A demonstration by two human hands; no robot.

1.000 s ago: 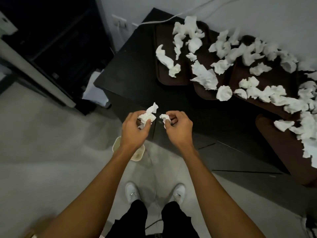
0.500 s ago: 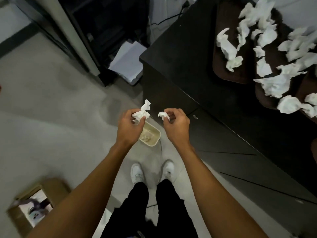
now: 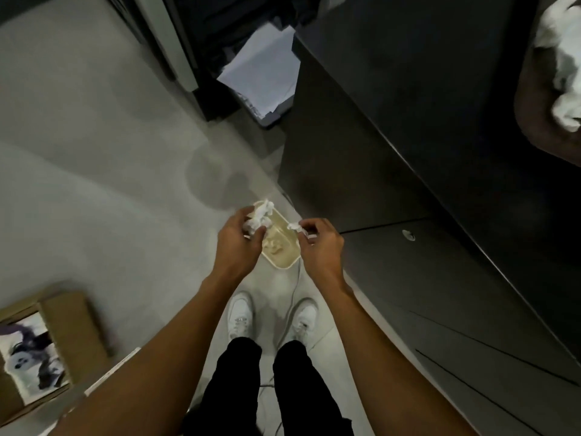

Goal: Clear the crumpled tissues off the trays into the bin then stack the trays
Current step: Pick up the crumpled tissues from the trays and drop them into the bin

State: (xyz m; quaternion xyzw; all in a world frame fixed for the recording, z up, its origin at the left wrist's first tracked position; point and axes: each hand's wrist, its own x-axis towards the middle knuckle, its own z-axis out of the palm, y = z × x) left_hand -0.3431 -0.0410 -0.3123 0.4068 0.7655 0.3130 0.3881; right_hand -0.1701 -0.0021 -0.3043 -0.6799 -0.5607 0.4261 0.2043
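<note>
— Down by the floor (image 3: 94,184), in the head view, which step am I on?

— The drop. Your left hand (image 3: 234,247) and right hand (image 3: 320,247) hang over the bin (image 3: 281,251), a small cream tub with rounded corners. It stands on the grey floor just beside the dark cabinet front (image 3: 408,278). The left grip is clamped round a large tissue (image 3: 258,220), soft, white and deeply creased. The right grip pinches a small tissue (image 3: 295,227) between thumb and fingertips, a thin twisted scrap.

— And next?

— I judge you need only spread both grips and let the wads fall. They look light enough to drift, so release low, over the middle of the opening, where pale wads already lie.

— How much remains?

— Plenty, I think. At the upper right edge a brown tray (image 3: 528,127) with a rounded rim sits on the matte black surface (image 3: 424,73), with more tissues (image 3: 566,73) heaped on it. Stacking has to wait until the trays are bare.
</note>
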